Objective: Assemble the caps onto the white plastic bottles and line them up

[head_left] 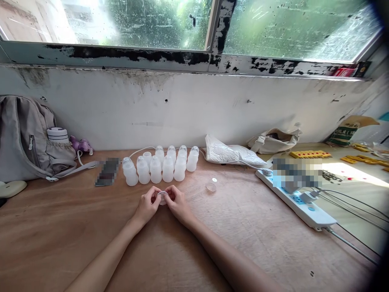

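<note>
Both hands meet over the table in front of the bottles. The fingers of my left hand (pixel 148 205) are closed on the left side of a small round clear piece (pixel 163 199), which looks like a lid or ring. My right hand (pixel 178 204) pinches the same piece from the right. Just beyond stand several frosted white bottles (pixel 156 170) in rows, most with clear domed caps. One open-topped bottle (pixel 147 157) in the back row shows no cap. To the right lie a clear round disc (pixel 210 187) and a small white disc (pixel 214 179).
A phone-like dark slab (pixel 107 172) and a grey backpack (pixel 24 138) are on the left. Behind on the right lie a white plastic package (pixel 231 151) and a beige bag (pixel 275 140). A power strip (pixel 316 215) with plugs and cables runs along the right side of the wooden table (pixel 231 227).
</note>
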`<state>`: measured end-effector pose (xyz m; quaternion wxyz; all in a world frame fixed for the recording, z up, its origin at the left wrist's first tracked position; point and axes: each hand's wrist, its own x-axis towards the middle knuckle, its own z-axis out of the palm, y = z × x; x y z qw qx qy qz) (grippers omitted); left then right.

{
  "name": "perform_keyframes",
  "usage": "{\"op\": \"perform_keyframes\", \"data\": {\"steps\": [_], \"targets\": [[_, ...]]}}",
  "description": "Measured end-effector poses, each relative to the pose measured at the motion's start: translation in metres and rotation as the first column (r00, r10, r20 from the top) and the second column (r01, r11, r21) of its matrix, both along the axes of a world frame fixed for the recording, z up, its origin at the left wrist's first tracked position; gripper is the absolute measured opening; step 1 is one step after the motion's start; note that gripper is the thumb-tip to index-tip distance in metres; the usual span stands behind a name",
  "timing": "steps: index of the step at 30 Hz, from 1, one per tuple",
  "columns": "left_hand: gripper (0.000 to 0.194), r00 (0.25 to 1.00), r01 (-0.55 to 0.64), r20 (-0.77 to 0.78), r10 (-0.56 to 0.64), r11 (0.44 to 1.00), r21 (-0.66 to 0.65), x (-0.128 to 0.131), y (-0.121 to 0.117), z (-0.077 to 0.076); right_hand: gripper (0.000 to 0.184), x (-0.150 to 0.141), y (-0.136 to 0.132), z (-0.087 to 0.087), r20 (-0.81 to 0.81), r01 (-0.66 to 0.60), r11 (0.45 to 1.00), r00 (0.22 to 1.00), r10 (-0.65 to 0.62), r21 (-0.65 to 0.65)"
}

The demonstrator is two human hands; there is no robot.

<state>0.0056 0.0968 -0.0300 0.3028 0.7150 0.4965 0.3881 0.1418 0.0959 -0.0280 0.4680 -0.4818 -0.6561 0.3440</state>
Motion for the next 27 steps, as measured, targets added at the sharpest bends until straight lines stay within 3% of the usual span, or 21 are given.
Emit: {"op": "perform_keyframes", "data": {"steps": [6,11,19,22,24,27], "targets": [[0.01,1.0,0.018,0.001,-0.018,1.0,0.015,0.001,0.0,0.001,0.008,0.0,0.001,-0.003,0.042,0.034,0.999,0.999,-0.034,-0.008],[0.015,1.0,-0.004,0.01,0.003,0.999,0.034,0.002,0.001,0.0,0.005,0.002,0.003,-0.005,-0.017,-0.006,1.0,1.0,0.006,0.017],[0.012,0.996,-0.028,-0.084,0.032,0.999,0.043,0.003,-0.001,-0.003,0.012,-0.003,0.002,-0.012,0.04,0.043,0.995,0.998,-0.047,0.093],[0.011,0.998,-0.049,-0.024,0.05,0.998,0.047,0.001,-0.001,-0.002,0.01,-0.001,0.0,-0.007,-0.065,-0.017,0.997,0.998,0.022,0.072],[0.012,0.997,-0.074,0.021,0.074,0.997,0.023,0.0,0.0,-0.003,0.014,0.002,0.001,-0.005,-0.213,-0.115,0.993,0.971,0.109,-0.017],[0.012,0.991,-0.067,0.112,0.07,0.997,-0.03,-0.002,0.004,-0.007,0.024,0.008,0.007,-0.006,-0.51,-0.273,0.943,0.848,0.144,-0.189]]}}
